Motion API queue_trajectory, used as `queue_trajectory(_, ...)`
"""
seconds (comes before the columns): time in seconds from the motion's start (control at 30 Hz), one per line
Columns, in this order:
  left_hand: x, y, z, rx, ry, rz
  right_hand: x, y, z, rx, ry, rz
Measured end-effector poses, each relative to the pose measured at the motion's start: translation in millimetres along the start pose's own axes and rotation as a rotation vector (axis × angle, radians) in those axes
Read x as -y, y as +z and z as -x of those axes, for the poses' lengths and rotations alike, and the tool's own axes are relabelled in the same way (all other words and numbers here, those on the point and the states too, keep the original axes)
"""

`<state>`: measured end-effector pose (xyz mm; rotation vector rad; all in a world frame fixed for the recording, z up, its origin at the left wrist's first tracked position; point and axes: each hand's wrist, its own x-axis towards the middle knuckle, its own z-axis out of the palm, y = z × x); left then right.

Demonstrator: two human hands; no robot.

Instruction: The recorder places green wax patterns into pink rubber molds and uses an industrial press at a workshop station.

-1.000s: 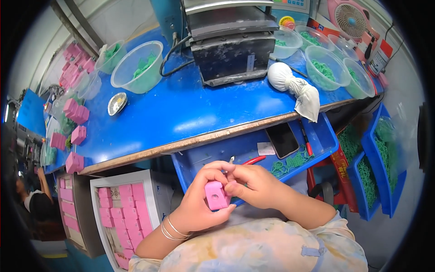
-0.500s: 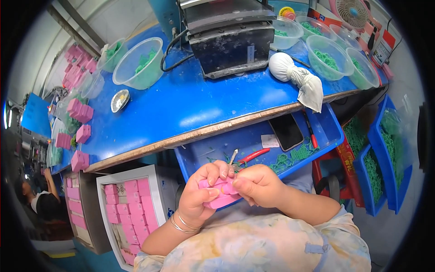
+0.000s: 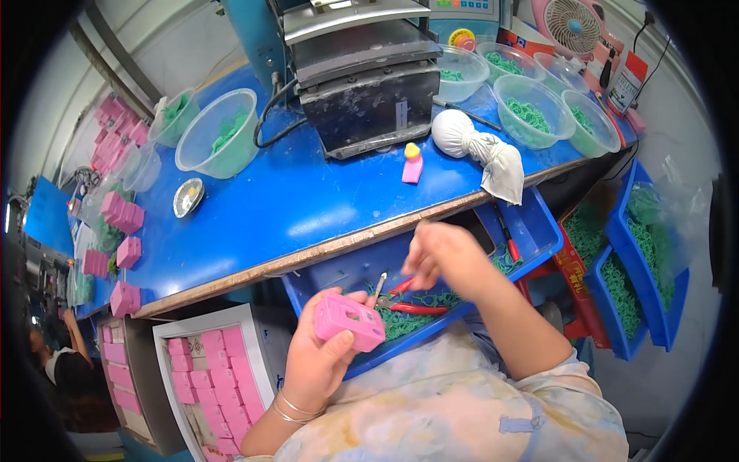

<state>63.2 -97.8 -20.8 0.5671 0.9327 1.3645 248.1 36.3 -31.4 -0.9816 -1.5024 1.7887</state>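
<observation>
My left hand point(image 3: 323, 343) is closed around a pink block point(image 3: 350, 319) with an oblong opening in its upper face. To the right, my right hand point(image 3: 443, 258) is above the blue tray, blurred, its fingers loosely bent and apart with nothing visible between them. Below it, red-handled pliers point(image 3: 416, 308) lie among green stringy scraps in the blue tray point(image 3: 366, 362), beside a thin metal-tipped tool point(image 3: 380, 283). A small pink piece with a yellow knob point(image 3: 412, 164) rests on the blue tabletop point(image 3: 308, 208), just in front of the black machine.
The black machine point(image 3: 366, 115) stands at the back of the table. Clear bowls point(image 3: 531, 115) of green scraps flank it, with a tied white cloth bundle point(image 3: 477, 150) nearby. Boxed pink blocks point(image 3: 223, 377) sit lower left; blue trays point(image 3: 616, 300) of scraps stand at right.
My hands have parted; the right one has moved up and right, away from the pink block. The yellow-knobbed pink piece now lies on the table. The view has shifted slightly.
</observation>
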Motion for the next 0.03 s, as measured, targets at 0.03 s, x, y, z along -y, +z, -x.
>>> queue_trajectory(0.03, 1.6, -7.2, -0.7, 0.080, 0.159, -0.310, -8.7, 11.6, 7.1, 0.034, -0.052, 0.002)
